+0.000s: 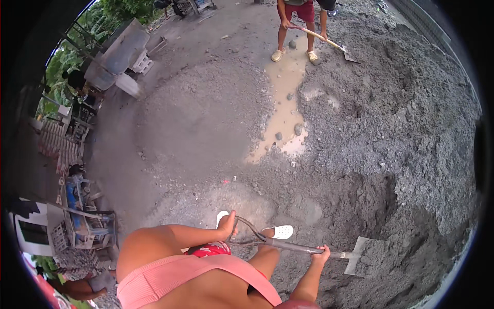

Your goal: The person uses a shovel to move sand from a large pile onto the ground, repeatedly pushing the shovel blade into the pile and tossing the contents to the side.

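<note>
A shovel with a dark shaft lies across in front of my body, its grip at the left and its blade at the right. My left hand is closed on the looped grip at the handle's end. Lower on the shaft, close to the blade, my right hand is wrapped round it. The flat, greyish blade rests against the dark grey sand and gravel heap; whether its edge is dug in, I cannot tell.
At the far side a person in red shorts holds another shovel by the heap. A muddy puddle with several stones runs between us. Concrete-caked equipment and a blue frame stand at the left. My white clogs are on gravel.
</note>
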Demonstrator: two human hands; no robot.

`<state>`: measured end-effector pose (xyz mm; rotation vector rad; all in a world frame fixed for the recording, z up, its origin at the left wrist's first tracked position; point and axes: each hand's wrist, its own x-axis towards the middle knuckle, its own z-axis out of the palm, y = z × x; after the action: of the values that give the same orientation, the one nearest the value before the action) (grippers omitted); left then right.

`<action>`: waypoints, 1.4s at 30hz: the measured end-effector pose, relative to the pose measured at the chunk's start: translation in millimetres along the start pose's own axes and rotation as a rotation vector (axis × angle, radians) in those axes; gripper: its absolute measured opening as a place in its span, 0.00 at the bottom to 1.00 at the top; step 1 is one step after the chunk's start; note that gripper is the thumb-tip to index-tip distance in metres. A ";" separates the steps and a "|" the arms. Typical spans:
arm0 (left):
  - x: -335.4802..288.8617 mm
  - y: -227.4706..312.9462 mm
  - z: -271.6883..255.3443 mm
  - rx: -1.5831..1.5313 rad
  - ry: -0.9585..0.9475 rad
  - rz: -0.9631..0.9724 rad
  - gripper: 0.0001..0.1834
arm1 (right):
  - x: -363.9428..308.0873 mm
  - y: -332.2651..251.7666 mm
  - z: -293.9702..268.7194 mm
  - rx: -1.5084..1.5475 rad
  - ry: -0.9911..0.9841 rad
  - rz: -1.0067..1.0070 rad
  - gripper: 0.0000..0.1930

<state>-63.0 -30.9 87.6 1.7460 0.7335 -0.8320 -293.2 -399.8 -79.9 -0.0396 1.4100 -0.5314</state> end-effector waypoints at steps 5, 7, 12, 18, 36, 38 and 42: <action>40.8 12.1 -112.8 0.295 0.058 0.241 0.26 | -49.3 110.7 -5.6 -0.034 0.101 0.076 0.11; 57.2 4.6 -158.2 0.325 0.058 0.258 0.26 | -66.6 148.8 -11.9 -0.069 0.149 0.089 0.11; 52.7 -21.5 -263.5 0.231 0.019 0.166 0.27 | -124.4 210.4 -19.1 -0.185 0.179 0.016 0.12; 77.2 -69.6 -397.9 0.003 0.065 0.150 0.28 | -212.1 300.8 62.3 -0.355 0.180 -0.023 0.11; 27.3 -346.4 -541.8 -0.781 0.083 -0.457 0.38 | -469.6 628.4 241.7 -1.171 -0.904 -0.127 0.12; 27.8 -325.3 -561.0 -0.813 0.222 -0.452 0.38 | -457.8 622.5 237.8 -1.075 -0.911 0.030 0.09; 21.4 -289.2 -582.0 -0.854 0.433 -0.312 0.36 | -429.8 598.9 230.0 -0.892 -0.661 0.228 0.04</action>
<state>-170.2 609.7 55.4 1.0366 1.4271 -0.2386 93.0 225.1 158.3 -0.6986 0.8808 0.3208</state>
